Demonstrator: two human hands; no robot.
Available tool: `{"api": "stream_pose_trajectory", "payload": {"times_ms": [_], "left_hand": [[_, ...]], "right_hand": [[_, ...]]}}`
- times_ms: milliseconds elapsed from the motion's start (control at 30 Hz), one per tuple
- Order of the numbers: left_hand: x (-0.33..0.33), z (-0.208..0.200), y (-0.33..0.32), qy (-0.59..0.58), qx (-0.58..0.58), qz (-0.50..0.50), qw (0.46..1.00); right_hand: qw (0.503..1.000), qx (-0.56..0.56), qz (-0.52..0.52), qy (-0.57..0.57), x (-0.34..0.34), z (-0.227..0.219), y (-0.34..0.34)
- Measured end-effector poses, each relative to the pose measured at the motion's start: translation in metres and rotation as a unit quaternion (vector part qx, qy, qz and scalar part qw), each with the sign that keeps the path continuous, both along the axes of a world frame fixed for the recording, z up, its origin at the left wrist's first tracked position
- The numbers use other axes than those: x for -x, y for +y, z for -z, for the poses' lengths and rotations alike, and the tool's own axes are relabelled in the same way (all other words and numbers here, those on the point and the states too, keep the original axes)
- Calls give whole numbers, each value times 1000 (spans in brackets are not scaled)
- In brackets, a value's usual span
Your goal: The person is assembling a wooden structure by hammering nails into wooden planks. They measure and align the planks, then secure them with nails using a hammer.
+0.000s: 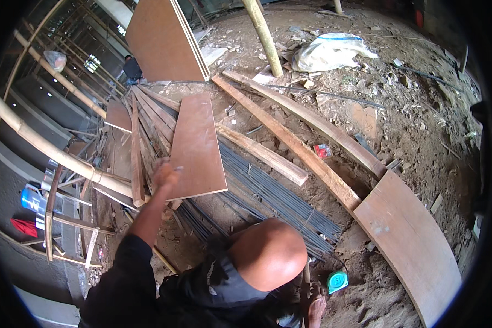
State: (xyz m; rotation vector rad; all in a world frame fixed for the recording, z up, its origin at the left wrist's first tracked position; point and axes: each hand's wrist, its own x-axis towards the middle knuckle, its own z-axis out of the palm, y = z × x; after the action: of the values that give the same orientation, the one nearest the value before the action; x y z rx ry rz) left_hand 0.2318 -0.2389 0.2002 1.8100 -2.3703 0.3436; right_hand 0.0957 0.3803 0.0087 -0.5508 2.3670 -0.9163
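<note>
My left hand (166, 174) is at the left edge of a brown plywood piece (199, 147), its fingers drawn together and slightly blurred. A small greyish tip shows at the fingers; I cannot make out what it is. The plywood lies across timber strips and a bundle of dark steel bars (268, 183). Low in the picture, beside my bare knee (273, 254), what looks like my right hand (316, 311) is down at the ground next to a wooden stick or handle (306, 276). Its fingers are mostly hidden. Close by rests a teal tape measure (337, 281).
Long planks (295, 142) run diagonally to another plywood strip (407, 235) on the right. Large plywood sheets (167, 44) stand upright behind. Bamboo poles (44, 139) cross the left side. A white sack (331, 52) lies on rubble-strewn soil; a person (132, 69) is far back.
</note>
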Motion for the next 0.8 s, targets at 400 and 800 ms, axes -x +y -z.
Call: {"api": "stream_pose_trajectory", "payload": {"times_ms": [400, 800], "left_hand": [[117, 44, 100, 648, -562, -134, 496], [134, 121, 239, 373, -832, -187, 365]], "right_hand": [[946, 170, 47, -270, 73, -70, -53], [683, 445, 313, -487, 107, -39, -195]]}}
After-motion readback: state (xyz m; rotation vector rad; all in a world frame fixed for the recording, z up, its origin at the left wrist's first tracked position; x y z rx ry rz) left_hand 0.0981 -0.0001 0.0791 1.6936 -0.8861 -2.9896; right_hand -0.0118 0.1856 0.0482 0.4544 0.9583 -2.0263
